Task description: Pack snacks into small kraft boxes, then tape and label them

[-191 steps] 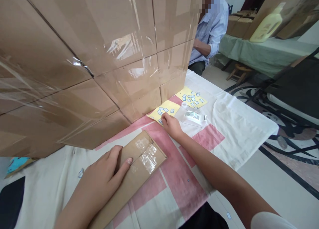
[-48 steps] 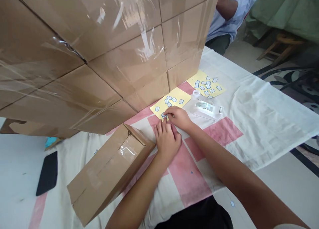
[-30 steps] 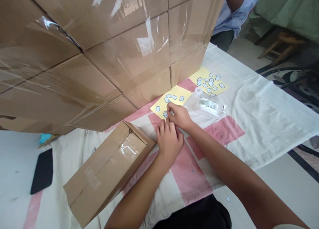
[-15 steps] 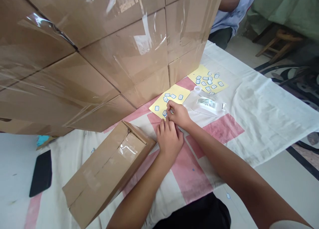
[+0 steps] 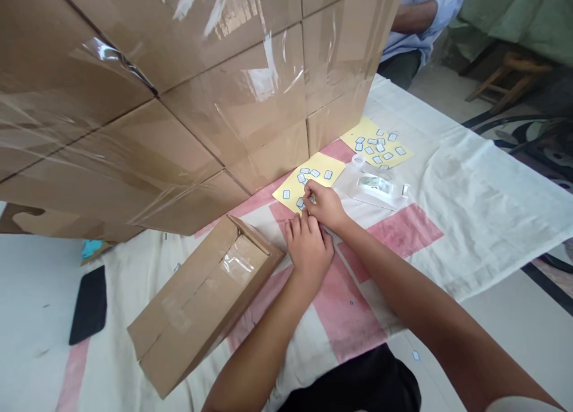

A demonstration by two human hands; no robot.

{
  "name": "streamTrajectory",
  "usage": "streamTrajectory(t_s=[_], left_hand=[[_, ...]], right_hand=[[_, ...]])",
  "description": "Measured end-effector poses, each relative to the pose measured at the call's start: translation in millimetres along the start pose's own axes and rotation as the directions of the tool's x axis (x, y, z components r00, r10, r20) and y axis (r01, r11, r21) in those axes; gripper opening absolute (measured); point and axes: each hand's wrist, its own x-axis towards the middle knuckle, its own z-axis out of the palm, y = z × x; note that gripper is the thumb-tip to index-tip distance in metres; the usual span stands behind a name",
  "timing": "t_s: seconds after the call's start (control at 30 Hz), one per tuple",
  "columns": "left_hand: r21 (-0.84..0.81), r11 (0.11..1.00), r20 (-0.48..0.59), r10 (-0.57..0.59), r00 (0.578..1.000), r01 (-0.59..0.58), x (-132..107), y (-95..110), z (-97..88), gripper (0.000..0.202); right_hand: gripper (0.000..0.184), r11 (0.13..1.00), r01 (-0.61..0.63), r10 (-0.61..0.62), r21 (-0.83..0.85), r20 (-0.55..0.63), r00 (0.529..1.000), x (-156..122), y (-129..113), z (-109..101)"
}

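My right hand (image 5: pixel 326 205) is over the near right part of a yellow sheet (image 5: pixel 290 183), thumb and fingertips pinched together. Whatever is in that pinch is too small to make out. Just below it my left hand (image 5: pixel 308 245) is closed, its curled fingertips meeting the right hand at the sheet's near edge; what they grip is hidden. Small white blue-edged labels (image 5: pixel 286 194) lie scattered on the sheet, some of them under the right hand.
Taped cardboard boxes (image 5: pixel 250 89) rise behind the sheet. A long carton (image 5: pixel 201 304) lies to the left, beyond it a black phone-like slab (image 5: pixel 88 304). At right are a clear tape dispenser (image 5: pixel 376 185) and another labelled yellow sheet (image 5: pixel 358 129). Another person's arm (image 5: pixel 414 17) shows behind.
The whole view has shifted slightly, so things appear a little farther right. Both hands stay together at the near edge of the sheet, with only slight finger movement.
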Motion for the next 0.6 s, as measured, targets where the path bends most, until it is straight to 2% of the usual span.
streamTrajectory(t_s=[0.37,0.5,0.53,0.6], left_hand=[[0.006,1.000,-0.002,-0.001,1.000,0.001,-0.7,0.7,-2.2,0.021],[0.016,1.000,0.015,0.024,1.000,-0.024,-5.0,4.0,-1.3,0.032],[0.018,0.999,0.021,0.032,0.999,-0.032,-6.1,4.7,-1.0,0.034],[0.019,0.999,0.029,0.039,0.999,-0.040,-8.0,5.6,-0.9,0.035]], right_hand=[[0.011,0.999,-0.004,0.004,0.033,-0.001,1.000,0.2,1.9,2.7],[0.016,0.998,-0.028,0.039,0.061,-0.196,0.980,7.8,4.2,1.5],[0.017,0.997,-0.033,0.047,0.065,-0.224,0.973,9.6,4.7,1.1],[0.016,0.997,-0.026,0.039,0.068,-0.199,0.979,11.8,5.4,0.9]])
